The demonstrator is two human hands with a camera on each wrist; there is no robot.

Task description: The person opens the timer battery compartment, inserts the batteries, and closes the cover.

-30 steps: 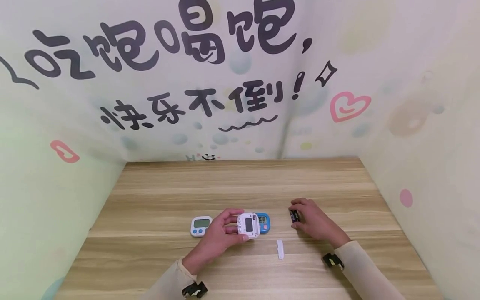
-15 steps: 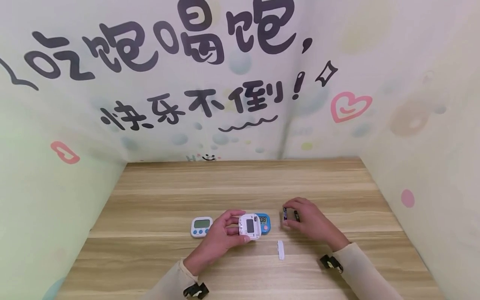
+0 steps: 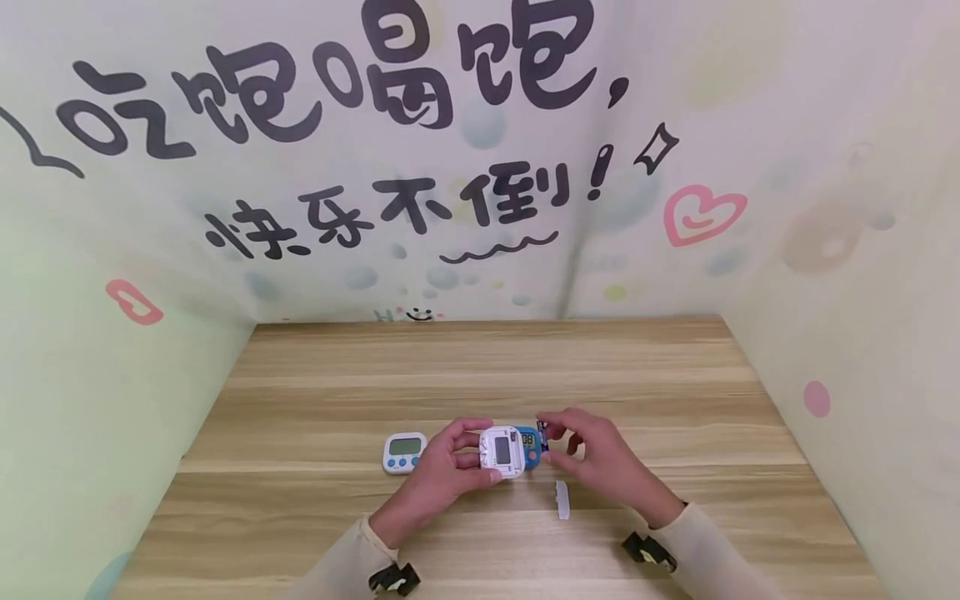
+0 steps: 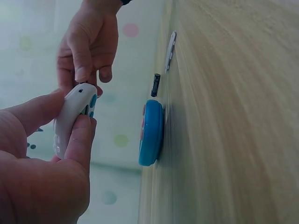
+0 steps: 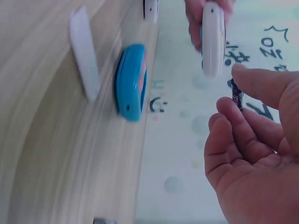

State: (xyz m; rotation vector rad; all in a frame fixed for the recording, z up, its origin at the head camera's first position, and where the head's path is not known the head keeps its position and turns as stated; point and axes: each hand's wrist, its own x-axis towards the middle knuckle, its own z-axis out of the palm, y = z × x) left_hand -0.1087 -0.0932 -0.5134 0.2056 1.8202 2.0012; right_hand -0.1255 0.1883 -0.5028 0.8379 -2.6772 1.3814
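My left hand (image 3: 442, 467) grips a white digital timer (image 3: 502, 452) by its edges, its back facing up with the battery compartment uncovered. A small dark battery (image 3: 543, 437) is pinched between the thumb and fingers of my right hand (image 3: 600, 458), just right of that timer and apart from it in the right wrist view. Below the held timer a blue timer (image 3: 531, 447) lies on the table, partly covered in the head view. A white battery cover (image 3: 562, 500) lies nearer me. Another battery (image 4: 155, 85) rests on the table past the blue timer; the right hand hides it in the head view.
A second white timer (image 3: 403, 446) with blue buttons lies left of my left hand, partly covered by it. The wooden table (image 3: 480, 367) meets a printed wall (image 3: 322, 287) at the back, with walls at both sides.
My right hand has picked up one battery from the table and carried it left to the held timer. My left hand with the timer has barely moved.
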